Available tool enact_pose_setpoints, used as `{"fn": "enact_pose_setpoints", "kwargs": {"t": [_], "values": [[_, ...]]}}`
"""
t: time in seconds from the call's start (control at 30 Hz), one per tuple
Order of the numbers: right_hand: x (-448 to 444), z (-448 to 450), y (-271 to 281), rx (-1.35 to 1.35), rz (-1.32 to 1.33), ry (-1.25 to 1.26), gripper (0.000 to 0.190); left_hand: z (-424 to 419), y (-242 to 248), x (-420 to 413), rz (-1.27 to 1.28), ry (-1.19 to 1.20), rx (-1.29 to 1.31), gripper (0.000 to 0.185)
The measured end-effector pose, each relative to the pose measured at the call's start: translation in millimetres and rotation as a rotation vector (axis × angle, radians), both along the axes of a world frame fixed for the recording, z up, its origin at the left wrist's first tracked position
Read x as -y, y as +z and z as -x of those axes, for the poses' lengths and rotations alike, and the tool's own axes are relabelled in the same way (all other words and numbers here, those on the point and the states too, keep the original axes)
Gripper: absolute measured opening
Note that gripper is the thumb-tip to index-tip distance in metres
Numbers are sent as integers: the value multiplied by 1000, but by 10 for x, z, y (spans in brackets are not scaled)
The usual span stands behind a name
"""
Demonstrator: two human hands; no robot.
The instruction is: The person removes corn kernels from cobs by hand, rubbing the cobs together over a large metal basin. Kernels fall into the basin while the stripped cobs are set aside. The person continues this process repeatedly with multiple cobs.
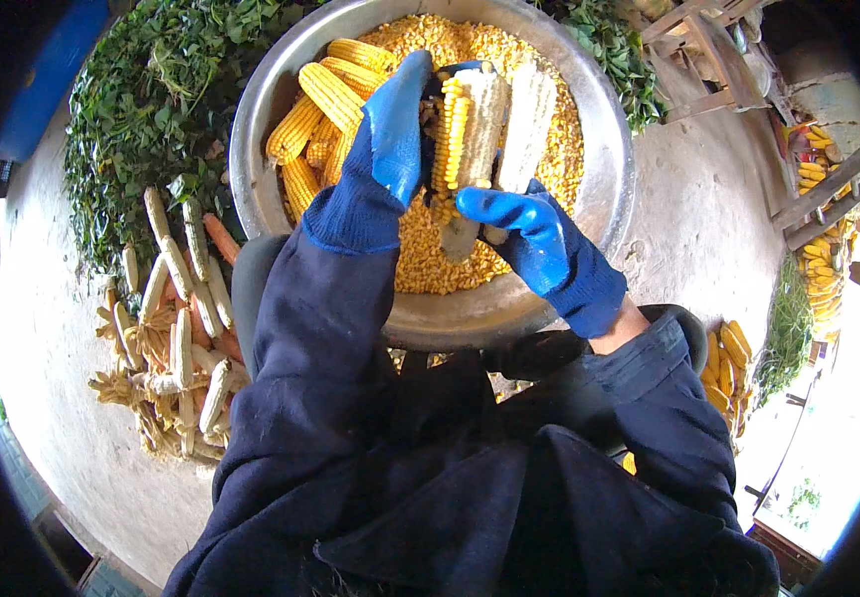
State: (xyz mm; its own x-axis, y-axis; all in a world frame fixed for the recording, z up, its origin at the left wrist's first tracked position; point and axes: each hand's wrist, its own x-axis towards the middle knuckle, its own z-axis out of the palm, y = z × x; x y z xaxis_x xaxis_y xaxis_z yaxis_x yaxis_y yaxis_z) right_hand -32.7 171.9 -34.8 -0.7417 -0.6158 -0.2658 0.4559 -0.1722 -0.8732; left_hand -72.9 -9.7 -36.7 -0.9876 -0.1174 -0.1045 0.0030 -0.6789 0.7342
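A wide metal basin (616,160) stands before me, with loose yellow corn kernels (437,272) in it. My left hand (396,142), in a blue rubber-coated glove, grips a partly shelled corn cob (474,127) by its left side; a strip of yellow kernels remains on it. My right hand (530,231), gloved alike, is closed around the lower end of a bare white corn cob (528,127), which lies alongside the first. Its thumb or a finger reaches toward the first cob's lower part. Full yellow ears of corn (329,97) lie in the basin's left part, beside my left hand.
Leafy green plants (154,112) are heaped left of and behind the basin. Bare cobs and husks (176,358) lie on the concrete floor at left. More ears (728,358) are piled at right. Wooden frames (833,186) stand at the upper right.
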Motion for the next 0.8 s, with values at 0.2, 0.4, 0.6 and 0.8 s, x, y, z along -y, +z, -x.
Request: {"fn": "enact_pose_setpoints", "kwargs": {"t": [0.2, 0.4, 0.6, 0.8], "values": [[-113, 60, -222, -329, 75, 42, 30, 34, -69, -62, 335, -57, -295, 47], [110, -66, -141, 292, 256, -145, 34, -126, 306, -188, 160, -90, 208, 32], [386, -304, -28, 369, 177, -167, 42, -26, 56, -104, 48, 5, 97, 33], [209, -300, -171, 478, 224, -142, 45, 15, -131, 45, 274, -61, -42, 43]]}}
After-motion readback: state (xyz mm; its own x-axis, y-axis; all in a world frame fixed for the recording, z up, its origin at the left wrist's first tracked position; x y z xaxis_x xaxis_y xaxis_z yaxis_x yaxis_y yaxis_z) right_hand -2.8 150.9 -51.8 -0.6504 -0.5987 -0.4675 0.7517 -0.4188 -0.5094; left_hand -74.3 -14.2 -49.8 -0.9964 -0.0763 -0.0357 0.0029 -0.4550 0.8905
